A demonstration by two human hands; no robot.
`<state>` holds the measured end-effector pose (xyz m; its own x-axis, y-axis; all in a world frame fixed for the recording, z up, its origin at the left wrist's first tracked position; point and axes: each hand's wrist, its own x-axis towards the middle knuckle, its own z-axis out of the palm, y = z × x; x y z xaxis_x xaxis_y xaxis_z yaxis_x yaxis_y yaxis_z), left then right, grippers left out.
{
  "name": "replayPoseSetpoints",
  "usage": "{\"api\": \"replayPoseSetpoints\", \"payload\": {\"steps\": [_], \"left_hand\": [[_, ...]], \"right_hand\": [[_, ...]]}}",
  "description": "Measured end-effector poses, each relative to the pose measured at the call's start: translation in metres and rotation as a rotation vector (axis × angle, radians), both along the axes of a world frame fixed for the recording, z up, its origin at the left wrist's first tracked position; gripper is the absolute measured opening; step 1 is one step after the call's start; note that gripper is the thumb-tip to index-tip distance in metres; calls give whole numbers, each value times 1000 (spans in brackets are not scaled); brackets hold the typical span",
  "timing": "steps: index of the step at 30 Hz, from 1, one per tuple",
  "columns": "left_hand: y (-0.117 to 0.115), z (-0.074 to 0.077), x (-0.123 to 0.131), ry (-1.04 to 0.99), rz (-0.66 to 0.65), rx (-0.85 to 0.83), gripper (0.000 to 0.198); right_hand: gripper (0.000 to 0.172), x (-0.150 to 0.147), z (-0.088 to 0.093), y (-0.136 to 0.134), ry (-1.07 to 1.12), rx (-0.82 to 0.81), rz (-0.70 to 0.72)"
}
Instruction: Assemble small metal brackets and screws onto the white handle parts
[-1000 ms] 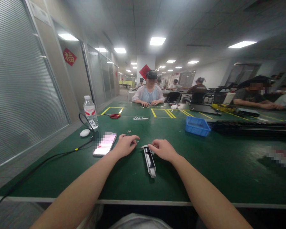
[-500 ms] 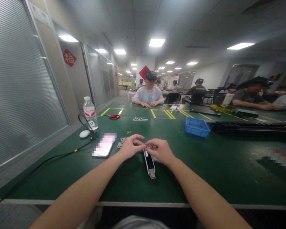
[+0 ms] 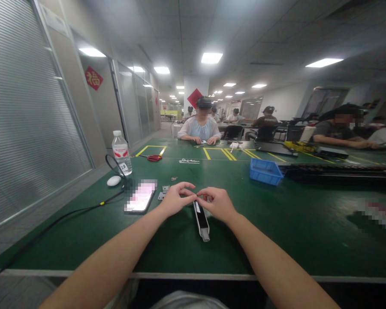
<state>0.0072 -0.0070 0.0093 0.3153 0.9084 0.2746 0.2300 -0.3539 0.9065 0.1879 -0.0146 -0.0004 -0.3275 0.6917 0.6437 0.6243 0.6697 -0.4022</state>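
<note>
A long narrow white case with a black inside lies on the green table in front of me, a grey piece sticking out of its near end. At its far end the fingertips of both hands meet. My left hand is bent in a pinch, thumb against the tip of the case and index finger arched above. From the other side my right hand pinches at the same spot. Whatever small part lies between the fingertips is hidden. Grey metal plates lie just beyond my left hand.
Left of my hands are a phone, a white mouse-like object, a black cable and a water bottle. Farther off lie red-handled scissors and a blue bin. A person sits opposite.
My hands and the case stay almost in place, with only a slight shift at the fingertips. The person opposite has moved their hands apart, and a small light object shows between them.
</note>
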Motion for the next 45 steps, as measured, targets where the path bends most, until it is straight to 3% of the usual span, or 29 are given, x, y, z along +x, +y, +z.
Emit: {"api": "replayPoseSetpoints", "payload": {"steps": [8,15,20,26,31,45], "left_hand": [[-3,-1,-1,131,-16,126,33],[-7,1,1,324,-63,393,20],[-6,2,-3,516,40,498,20],[-1,-2,-12,688,60,505,20],[0,-3,-13,745,49,484,18],[5,-9,-13,747,46,478,13]], "right_hand": [[16,1,0,1,-55,-89,-27],[16,2,-2,3,-78,-160,-7],[14,15,1,11,-35,-214,-39],[24,39,-6,28,86,-470,-1],[25,46,-15,36,82,-587,48],[26,32,-21,32,19,-526,48]]}}
